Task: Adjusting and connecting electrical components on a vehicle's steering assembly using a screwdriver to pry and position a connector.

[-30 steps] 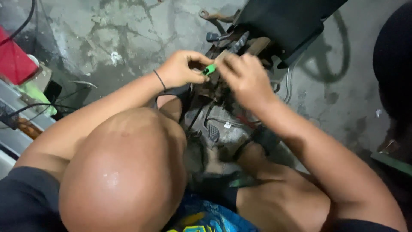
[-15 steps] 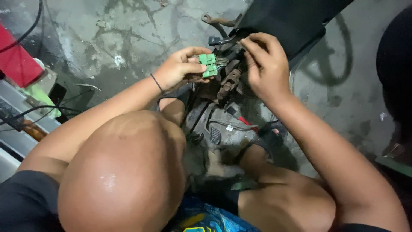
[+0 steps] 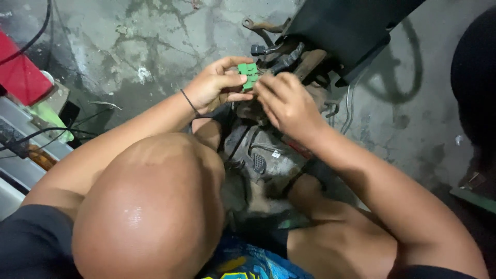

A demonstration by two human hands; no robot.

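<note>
My left hand (image 3: 214,82) pinches a small green plastic connector (image 3: 248,74) between thumb and fingers, and a thin black band circles that wrist. My right hand (image 3: 287,103) comes in from the right, with its fingertips closed on the connector's lower right edge. Both hands hover over a grimy engine and frame part (image 3: 268,155) of a machine with dark cables. A black body panel (image 3: 346,26) sits just beyond the hands. A bare head (image 3: 150,206) fills the lower left of the view and hides what lies under it.
The ground is cracked grey concrete floor (image 3: 129,46). A red box (image 3: 18,72) and grey shelving with cables (image 3: 26,150) stand at the left. A rusty bracket (image 3: 261,26) juts out by the panel. A dark figure (image 3: 475,93) stands at the right edge.
My right hand has come back down from the black panel onto the green connector. The left hand has kept hold of it and lifted it slightly.
</note>
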